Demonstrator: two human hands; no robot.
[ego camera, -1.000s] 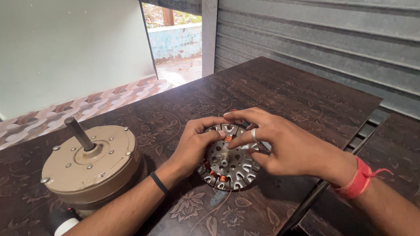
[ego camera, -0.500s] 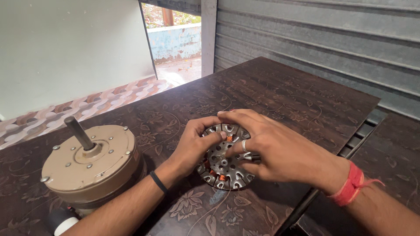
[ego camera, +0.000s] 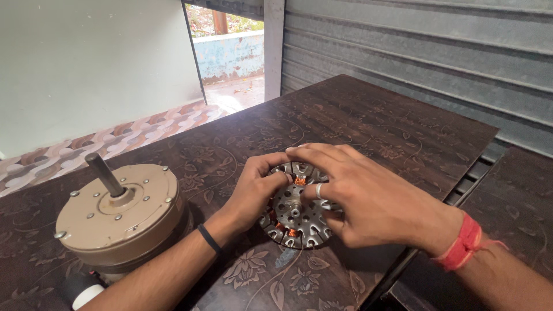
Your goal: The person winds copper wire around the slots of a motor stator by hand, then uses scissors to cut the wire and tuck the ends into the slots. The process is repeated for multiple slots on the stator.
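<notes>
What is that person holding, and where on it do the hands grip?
A round metal stator with copper windings, flat on the table. The left hand grips its left rim; the right hand covers its upper right edge.

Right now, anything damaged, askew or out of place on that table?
Nothing stands out. The round metal stator lies flat on the table under the left hand and right hand; the beige motor housing sits upright, shaft up.

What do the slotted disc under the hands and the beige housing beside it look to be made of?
Slotted disc: bare grey metal, dull sheen, with copper-coloured windings in the slots. Beige housing: probably painted metal, matt, with shiny screw heads and a steel-looking shaft.
</notes>
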